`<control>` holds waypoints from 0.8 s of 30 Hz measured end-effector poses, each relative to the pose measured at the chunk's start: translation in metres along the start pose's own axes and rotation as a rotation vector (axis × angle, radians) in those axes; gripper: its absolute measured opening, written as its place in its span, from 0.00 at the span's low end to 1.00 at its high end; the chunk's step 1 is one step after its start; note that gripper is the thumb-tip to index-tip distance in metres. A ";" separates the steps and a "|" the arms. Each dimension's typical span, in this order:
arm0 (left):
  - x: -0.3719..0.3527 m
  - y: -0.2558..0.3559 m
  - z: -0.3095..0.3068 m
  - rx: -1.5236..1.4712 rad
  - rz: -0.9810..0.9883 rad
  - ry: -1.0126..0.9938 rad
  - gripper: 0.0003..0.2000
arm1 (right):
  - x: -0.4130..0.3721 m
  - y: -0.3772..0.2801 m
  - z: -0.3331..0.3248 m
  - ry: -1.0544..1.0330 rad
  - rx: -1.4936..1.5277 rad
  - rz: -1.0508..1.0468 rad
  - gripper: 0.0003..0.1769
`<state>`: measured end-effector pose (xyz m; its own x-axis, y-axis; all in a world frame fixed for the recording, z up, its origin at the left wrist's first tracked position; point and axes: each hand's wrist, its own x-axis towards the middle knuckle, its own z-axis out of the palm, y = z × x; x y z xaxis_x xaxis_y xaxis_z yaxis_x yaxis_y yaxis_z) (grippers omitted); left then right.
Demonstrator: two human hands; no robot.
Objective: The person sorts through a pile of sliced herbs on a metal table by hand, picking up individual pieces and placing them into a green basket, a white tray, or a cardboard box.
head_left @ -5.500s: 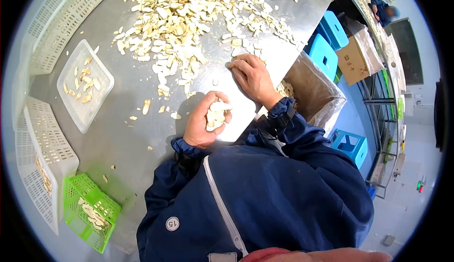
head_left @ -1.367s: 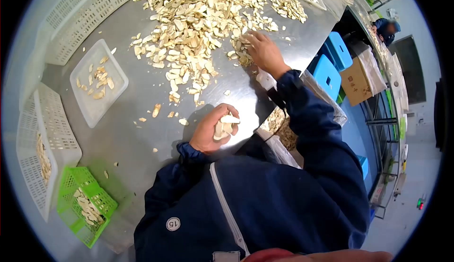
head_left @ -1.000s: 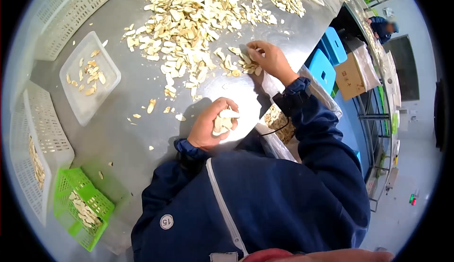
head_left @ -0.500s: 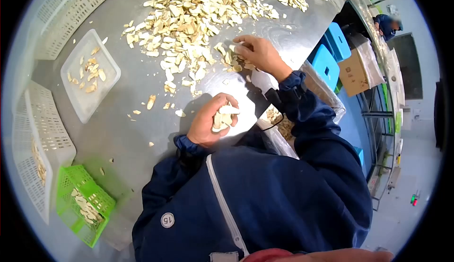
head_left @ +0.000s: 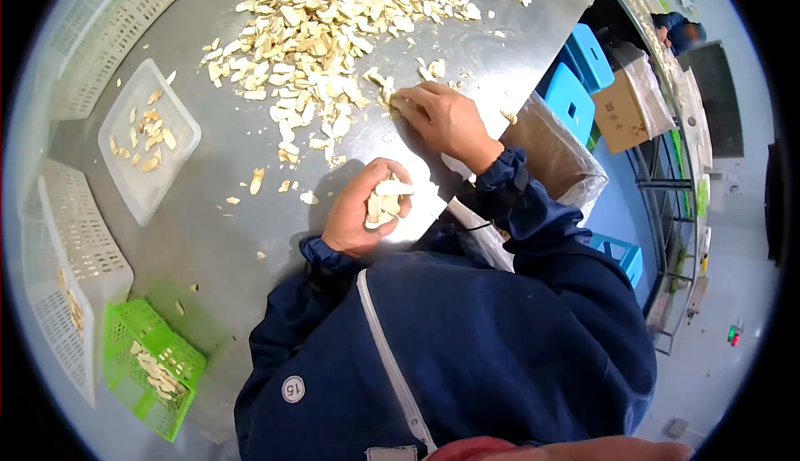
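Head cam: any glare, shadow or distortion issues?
Head view: fisheye bowing with black corners; glare washes out the metal table near both the left hand and right hand; head view also shows a soft shadow at picture-left of the left hand.

Blue stools (head_left: 560, 93) beside a cardboard box (head_left: 621, 113), blue floor (head_left: 621, 190), dark wall panel (head_left: 718, 99), another person (head_left: 677, 28) farther off

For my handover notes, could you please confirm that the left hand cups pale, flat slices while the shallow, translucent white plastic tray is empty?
Not quite: the shallow, translucent white plastic tray isn't empty; the head view shows several tan slices in it. The left hand does cup pale, flat slices.
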<state>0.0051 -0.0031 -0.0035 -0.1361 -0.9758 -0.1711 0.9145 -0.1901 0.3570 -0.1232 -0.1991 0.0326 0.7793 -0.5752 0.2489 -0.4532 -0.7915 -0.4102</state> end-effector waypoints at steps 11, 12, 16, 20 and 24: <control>0.000 0.001 -0.001 -0.021 -0.014 0.004 0.18 | -0.011 -0.015 -0.014 -0.061 0.025 -0.115 0.12; 0.000 0.000 -0.001 -0.022 -0.011 0.007 0.18 | -0.012 -0.017 -0.013 -0.093 0.029 -0.162 0.12; 0.000 0.000 -0.004 -0.012 -0.005 -0.014 0.18 | -0.011 -0.005 -0.003 -0.023 -0.012 -0.194 0.09; 0.001 0.000 -0.005 0.006 0.010 -0.028 0.17 | -0.014 -0.006 -0.023 -0.011 0.205 0.139 0.10; 0.001 -0.002 -0.004 -0.030 0.013 0.007 0.17 | -0.021 0.014 -0.038 -0.005 0.206 0.333 0.12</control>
<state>0.0047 -0.0032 -0.0079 -0.1213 -0.9774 -0.1731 0.9271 -0.1739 0.3319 -0.1626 -0.2055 0.0548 0.6066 -0.7920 0.0689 -0.5851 -0.5035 -0.6357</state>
